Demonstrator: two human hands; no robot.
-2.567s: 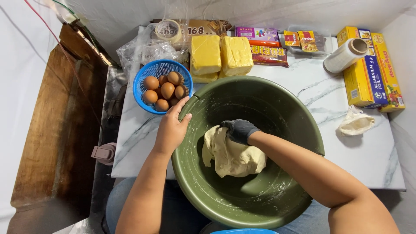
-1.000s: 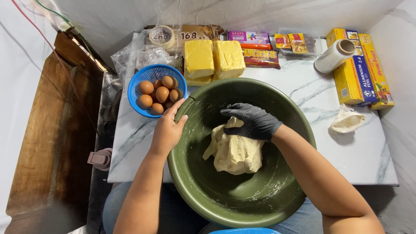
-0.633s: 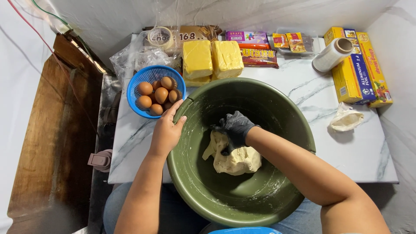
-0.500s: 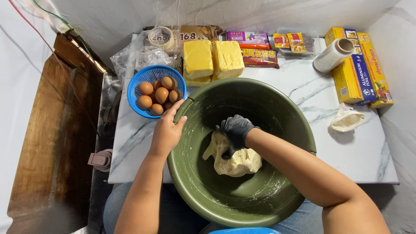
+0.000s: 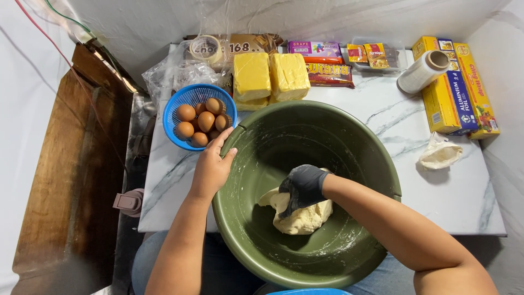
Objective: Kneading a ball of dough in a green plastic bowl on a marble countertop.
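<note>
A large olive-green bowl [image 5: 349,136] stands on the marble table in front of me. A pale lump of dough [image 5: 303,216] lies at its bottom. My right hand [image 5: 303,186], in a black glove, presses down on the dough's top and grips it. My left hand [image 5: 212,166], bare, holds the bowl's left rim with the fingers over the edge.
A blue basket of brown eggs [image 5: 199,117] sits left of the bowl. Two yellow butter blocks [image 5: 270,76], several packets, a roll of clear wrap [image 5: 420,71], yellow foil and film boxes [image 5: 456,90] and a crumpled white bag [image 5: 439,154] line the back and right. A wooden board [image 5: 71,175] stands at the left.
My gloved right hand lifted and spread over the dough, then closed and pushed down into it, moving toward me. The dough is more bunched. My left hand stayed on the rim.
</note>
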